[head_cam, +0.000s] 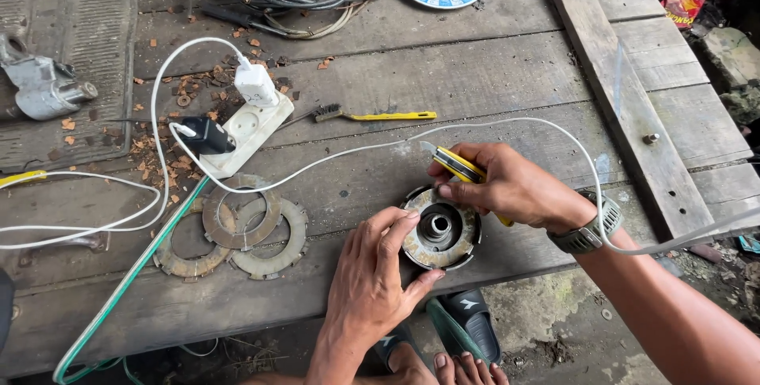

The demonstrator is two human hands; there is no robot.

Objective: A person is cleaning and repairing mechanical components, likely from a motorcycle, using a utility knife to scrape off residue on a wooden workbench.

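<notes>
We brace the round metal hub with our left hand, fingers spread; right hand grips a yellow utility knife (blade toward rim).

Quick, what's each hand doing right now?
Left hand: open, fingers resting on the round rusty metal clutch hub, steadying it.
Right hand: closed around a yellow-and-black utility knife, held over the hub's rim.
</notes>
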